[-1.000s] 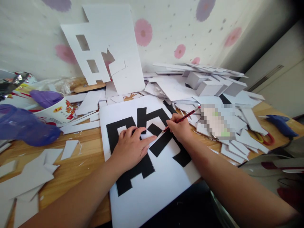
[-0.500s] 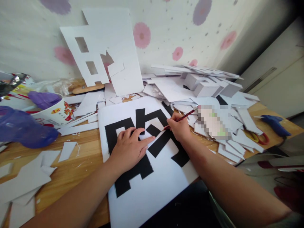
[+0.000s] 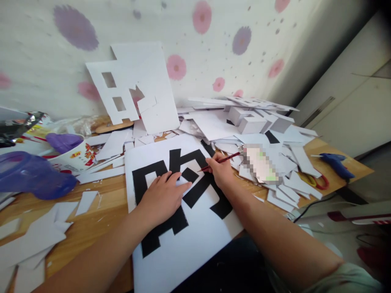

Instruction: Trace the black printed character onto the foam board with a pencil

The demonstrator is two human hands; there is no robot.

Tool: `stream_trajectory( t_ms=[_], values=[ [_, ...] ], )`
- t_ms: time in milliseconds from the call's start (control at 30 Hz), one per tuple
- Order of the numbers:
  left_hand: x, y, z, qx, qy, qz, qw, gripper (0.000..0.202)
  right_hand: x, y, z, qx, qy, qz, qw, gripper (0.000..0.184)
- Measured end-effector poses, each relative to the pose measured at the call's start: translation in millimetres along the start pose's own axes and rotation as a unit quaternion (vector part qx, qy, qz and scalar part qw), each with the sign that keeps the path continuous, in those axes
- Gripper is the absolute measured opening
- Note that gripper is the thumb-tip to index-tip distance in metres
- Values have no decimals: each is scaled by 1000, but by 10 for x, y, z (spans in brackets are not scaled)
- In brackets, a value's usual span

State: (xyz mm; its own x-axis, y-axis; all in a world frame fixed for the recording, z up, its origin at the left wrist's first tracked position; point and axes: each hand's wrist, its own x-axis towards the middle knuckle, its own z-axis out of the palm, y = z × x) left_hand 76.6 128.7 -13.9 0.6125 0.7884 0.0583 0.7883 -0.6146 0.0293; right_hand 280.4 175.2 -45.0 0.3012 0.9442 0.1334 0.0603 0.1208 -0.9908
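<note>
Both hands work on the white board [image 3: 189, 252], which lies flat on the table [image 3: 100, 211] just in front of the person. The left hand [image 3: 161, 199] — palm down, fingers spread — presses the black cut-out shape [image 3: 198, 189] onto it. The right hand [image 3: 221, 173] pinches a red pencil [image 3: 218, 161], its tip at the shape's upper inner edge — no drawn line is visible, so how much is outlined is unclear. Beyond, white offcuts [image 3: 275, 134] pile up.

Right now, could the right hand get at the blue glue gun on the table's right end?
Probably, with a stretch. Only low white board offcuts lie between the right hand and the blue glue gun, which lies uncovered; but that hand is gripping a red pencil.
</note>
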Motion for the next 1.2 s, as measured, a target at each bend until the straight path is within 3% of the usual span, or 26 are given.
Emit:
stream_trajectory(
  t_ms=[133,233,467,633,800,933,1200],
  values=[
    [134,139,-58,11,7,7,1000,32,-4,-15,18,27,-23,12,999,36],
    [168,210,36,15,55,-1,998,22,-6,9,18,31,-34,15,999,38],
    [95,177,250,23,128,2,991,22,1,-10,42,-6,-50,41,998,31],
    [99,181,247,26,136,11,990,26,154,-170,89,-18,-132,83,988,25],
    [109,196,244,15,144,10,989,26,244,-142,135,24,-224,18,974,17],
    [97,211,250,14,145,10,989,27,212,-26,105,32,-209,-22,977,17],
    [91,218,313,27,133,13,991,33,231,-5,54,-32,-178,-16,983,24]
  ],
)
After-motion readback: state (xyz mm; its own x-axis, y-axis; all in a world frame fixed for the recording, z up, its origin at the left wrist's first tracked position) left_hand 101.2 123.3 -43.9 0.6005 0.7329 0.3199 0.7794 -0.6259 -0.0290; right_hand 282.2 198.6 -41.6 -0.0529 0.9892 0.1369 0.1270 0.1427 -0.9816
